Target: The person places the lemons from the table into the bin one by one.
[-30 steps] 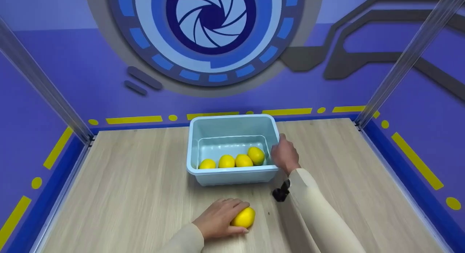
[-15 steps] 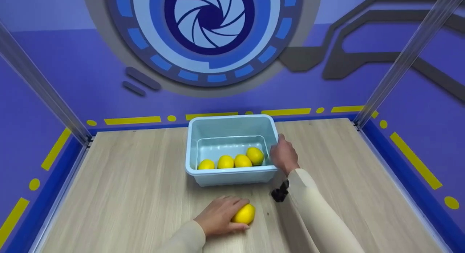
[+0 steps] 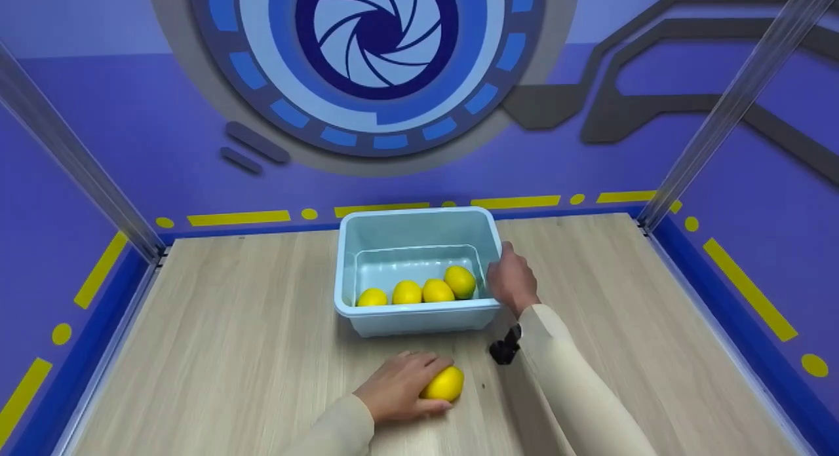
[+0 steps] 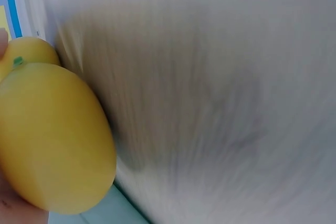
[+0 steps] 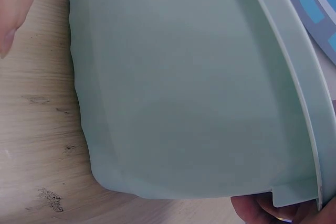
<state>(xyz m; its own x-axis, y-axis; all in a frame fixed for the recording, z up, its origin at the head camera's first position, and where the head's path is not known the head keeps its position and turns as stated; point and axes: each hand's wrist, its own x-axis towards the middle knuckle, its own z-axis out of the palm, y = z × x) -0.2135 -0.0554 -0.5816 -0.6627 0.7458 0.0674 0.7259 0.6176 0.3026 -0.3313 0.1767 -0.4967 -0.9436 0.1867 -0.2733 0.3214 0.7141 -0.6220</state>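
Near the front of the wooden table, my left hand (image 3: 405, 387) holds a yellow lemon (image 3: 444, 384) between fingers and thumb. The left wrist view shows two lemons at that hand: a near lemon (image 4: 58, 137) with a green stem tip, and a far lemon (image 4: 34, 51) partly behind it. My right hand (image 3: 513, 279) grips the right rim of a pale blue plastic tub (image 3: 419, 322). In the right wrist view, fingers (image 5: 249, 208) curl under the tub's rim (image 5: 294, 72). Several lemons (image 3: 438, 290) lie along the tub's near side, their lower parts hidden by the front wall.
The tub stands toward the back of the table (image 3: 249, 338), close to the purple back wall (image 3: 196, 181). Side walls (image 3: 754, 246) with clear corner posts (image 3: 741, 95) enclose the table. A black wrist camera (image 3: 505, 348) hangs below the right sleeve (image 3: 577, 377).
My left hand has shifted slightly forward and to the right, and the lemon with it. The right hand keeps its grip on the tub.
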